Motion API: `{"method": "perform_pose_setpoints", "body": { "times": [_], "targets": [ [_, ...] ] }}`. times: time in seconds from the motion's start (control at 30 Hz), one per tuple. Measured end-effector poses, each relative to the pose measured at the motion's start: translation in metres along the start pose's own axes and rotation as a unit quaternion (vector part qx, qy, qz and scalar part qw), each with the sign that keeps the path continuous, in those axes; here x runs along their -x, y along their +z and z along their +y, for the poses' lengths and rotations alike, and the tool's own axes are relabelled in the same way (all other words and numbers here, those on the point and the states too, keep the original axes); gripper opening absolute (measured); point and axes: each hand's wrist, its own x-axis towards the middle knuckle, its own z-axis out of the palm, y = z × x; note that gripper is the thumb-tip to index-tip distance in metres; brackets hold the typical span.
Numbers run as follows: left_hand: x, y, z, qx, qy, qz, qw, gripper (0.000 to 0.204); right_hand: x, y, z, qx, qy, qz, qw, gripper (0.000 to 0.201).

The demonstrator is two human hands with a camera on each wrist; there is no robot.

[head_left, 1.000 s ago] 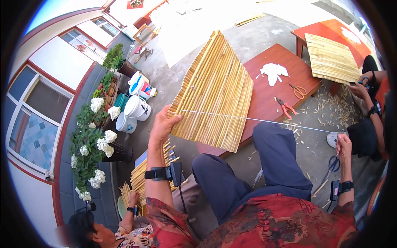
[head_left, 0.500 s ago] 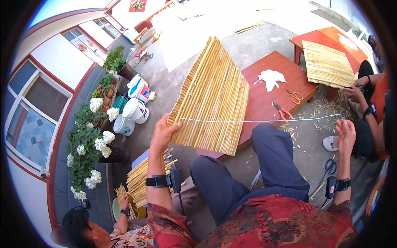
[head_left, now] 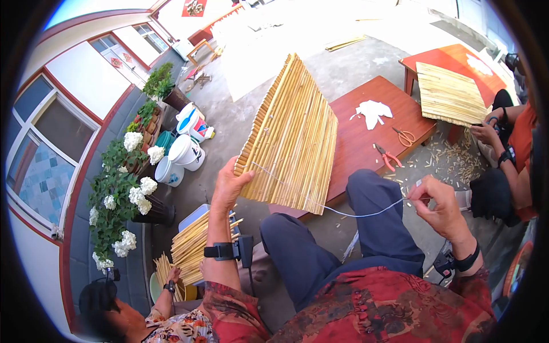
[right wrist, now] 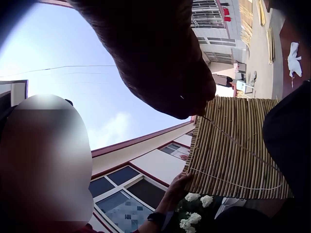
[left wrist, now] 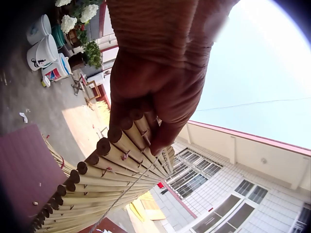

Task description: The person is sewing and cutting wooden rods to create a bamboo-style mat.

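My left hand [head_left: 226, 186] grips the lower left corner of a mat of reed stalks [head_left: 294, 134], its thumb lying on the front face. The left wrist view shows the cut stalk ends [left wrist: 103, 145] in a row beneath that hand, some with small reddish ties. A white cord [head_left: 363, 215] comes out near the left thumb, runs across the mat and sags over my knees to my right hand [head_left: 440, 208]. Thumb and fingers of the right hand pinch the cord near its end. From the right wrist, the cord [right wrist: 233, 140] shows as a loop across the mat.
A low red-brown table [head_left: 366, 131] carries red-handled pliers [head_left: 388, 158], orange-handled scissors [head_left: 405, 137] and a white scrap [head_left: 373, 113]. Another person at right holds a second mat [head_left: 452, 91]. At left, someone handles loose stalks [head_left: 197, 237] near buckets [head_left: 186, 153] and flowers.
My right hand has come in from the far right toward my knees, bringing the cord's end with it. The cord, taut before, now hangs slack. The left hand keeps its grip on the mat.
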Motion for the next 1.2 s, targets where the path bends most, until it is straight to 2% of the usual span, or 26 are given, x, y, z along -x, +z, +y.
{"method": "perform_pose_setpoints", "body": {
  "times": [0.07, 0.1, 0.17, 0.33, 0.4, 0.43, 0.47, 0.5, 0.53, 0.6, 0.63, 0.7, 0.77, 0.83, 0.9, 0.97, 1.2],
  "targets": [
    [0.001, 0.001, 0.000, -0.015, -0.006, 0.014, 1.000, 0.042, 0.009, 0.027, 0.012, 0.098, -0.057, -0.085, 0.990, 0.019],
    [0.001, -0.001, -0.001, -0.015, -0.007, 0.016, 1.000, 0.042, 0.016, 0.033, 0.017, 0.097, -0.058, -0.086, 0.990, 0.019],
    [0.000, -0.002, -0.004, -0.018, -0.004, 0.007, 1.000, 0.043, 0.027, 0.042, 0.024, 0.207, -0.055, -0.210, 0.954, 0.023],
    [-0.002, 0.001, -0.001, -0.011, 0.001, 0.008, 1.000, 0.043, 0.032, 0.051, 0.012, 0.233, -0.083, -0.254, 0.935, 0.031],
    [-0.004, 0.003, 0.001, -0.015, 0.004, 0.010, 1.000, 0.043, 0.034, 0.063, 0.020, 0.188, -0.080, -0.203, 0.958, 0.031],
    [-0.004, 0.004, 0.002, -0.017, -0.003, 0.010, 1.000, 0.043, 0.038, 0.069, 0.026, 0.189, -0.080, -0.204, 0.957, 0.031],
    [-0.003, 0.004, 0.003, -0.020, -0.011, 0.011, 1.000, 0.043, 0.043, 0.075, 0.034, 0.079, -0.004, -0.164, 0.983, 0.027],
    [-0.002, 0.005, 0.005, -0.020, -0.013, 0.012, 1.000, 0.043, 0.046, 0.078, 0.037, -0.035, 0.072, -0.121, 0.989, 0.024],
    [0.000, 0.006, 0.006, -0.004, -0.015, 0.004, 1.000, 0.043, 0.045, 0.078, 0.039, -0.035, 0.072, -0.122, 0.989, 0.024],
    [0.003, 0.008, 0.009, 0.011, -0.017, -0.005, 1.000, 0.044, 0.041, 0.075, 0.038, -0.139, 0.110, -0.112, 0.978, 0.015],
    [0.005, 0.009, 0.010, 0.010, -0.018, -0.005, 1.000, 0.043, 0.033, 0.069, 0.035, -0.139, 0.111, -0.112, 0.978, 0.015],
    [0.008, 0.014, 0.011, 0.012, -0.021, -0.009, 1.000, 0.043, 0.004, 0.050, 0.021, -0.206, 0.157, -0.047, 0.965, 0.007],
    [0.010, 0.021, 0.011, 0.017, 0.001, 0.009, 1.000, 0.039, -0.032, 0.033, 0.002, -0.199, 0.134, 0.005, 0.971, 0.007],
    [0.014, 0.024, 0.010, -0.016, 0.005, 0.017, 1.000, 0.038, -0.066, 0.031, -0.016, -0.183, 0.040, 0.032, 0.982, 0.009],
    [0.020, 0.026, 0.009, -0.052, 0.007, 0.028, 0.998, 0.036, -0.094, 0.043, -0.025, -0.150, -0.049, 0.021, 0.987, 0.009],
    [0.030, 0.032, 0.011, -0.040, -0.005, 0.060, 0.997, 0.034, -0.114, 0.072, -0.022, -0.170, -0.123, 0.068, 0.975, 0.010],
    [0.048, 0.041, 0.014, 0.002, 0.012, 0.064, 0.998, 0.031, -0.148, 0.117, -0.033, -0.234, -0.130, 0.064, 0.961, 0.011]
  ]
}}
